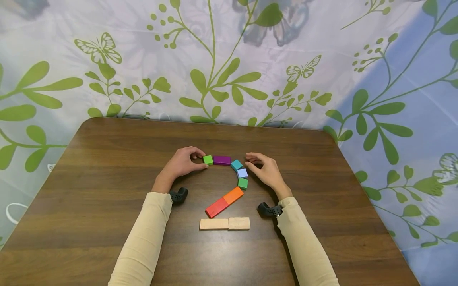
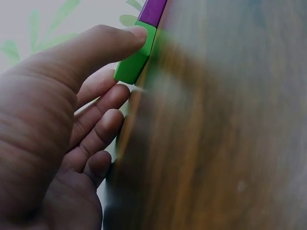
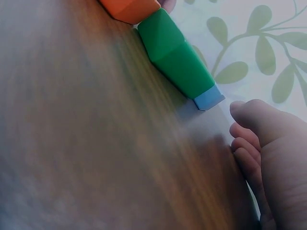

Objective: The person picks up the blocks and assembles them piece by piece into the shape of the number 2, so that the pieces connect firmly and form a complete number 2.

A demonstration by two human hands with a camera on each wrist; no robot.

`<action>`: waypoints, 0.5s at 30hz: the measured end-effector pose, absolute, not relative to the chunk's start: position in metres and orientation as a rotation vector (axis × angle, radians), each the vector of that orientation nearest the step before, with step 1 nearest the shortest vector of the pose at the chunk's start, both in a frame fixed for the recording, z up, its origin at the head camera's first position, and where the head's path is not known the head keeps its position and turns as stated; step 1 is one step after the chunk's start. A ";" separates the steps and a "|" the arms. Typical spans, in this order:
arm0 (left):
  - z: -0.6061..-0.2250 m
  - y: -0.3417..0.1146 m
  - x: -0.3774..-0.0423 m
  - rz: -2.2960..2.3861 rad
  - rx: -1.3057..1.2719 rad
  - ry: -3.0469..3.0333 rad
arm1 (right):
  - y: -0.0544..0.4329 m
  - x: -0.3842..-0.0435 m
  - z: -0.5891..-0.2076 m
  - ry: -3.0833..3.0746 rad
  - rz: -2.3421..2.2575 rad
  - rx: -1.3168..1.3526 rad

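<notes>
My left hand pinches a light green block between thumb and index finger. The left wrist view shows the thumb against the green block's face, its end meeting a purple block. A curve continues with a teal cube, a light blue cube and a darker green block. My right hand is just right of the teal cube, fingers loosely bent, holding nothing. In the right wrist view its thumb is apart from the light blue cube.
An orange block and a red block lie end to end, slanting down left from the darker green one. Closer to me, two plain wooden blocks form a row. Behind the brown table hangs a leaf-patterned cloth.
</notes>
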State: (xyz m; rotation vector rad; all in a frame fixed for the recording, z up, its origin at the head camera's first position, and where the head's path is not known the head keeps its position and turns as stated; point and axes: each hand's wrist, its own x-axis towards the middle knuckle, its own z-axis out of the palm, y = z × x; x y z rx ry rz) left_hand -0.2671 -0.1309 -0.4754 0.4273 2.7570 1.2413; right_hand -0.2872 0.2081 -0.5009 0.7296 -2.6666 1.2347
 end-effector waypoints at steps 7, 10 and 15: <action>-0.479 -0.135 -0.264 1.299 0.409 2.755 | 0.207 -0.286 -0.504 -2.660 1.245 0.738; -0.478 -0.136 -0.261 1.339 0.378 2.774 | 0.206 -0.286 -0.503 -2.648 1.250 0.744; -0.471 -0.137 -0.253 1.389 0.322 2.815 | 0.206 -0.278 -0.502 -2.628 1.229 0.720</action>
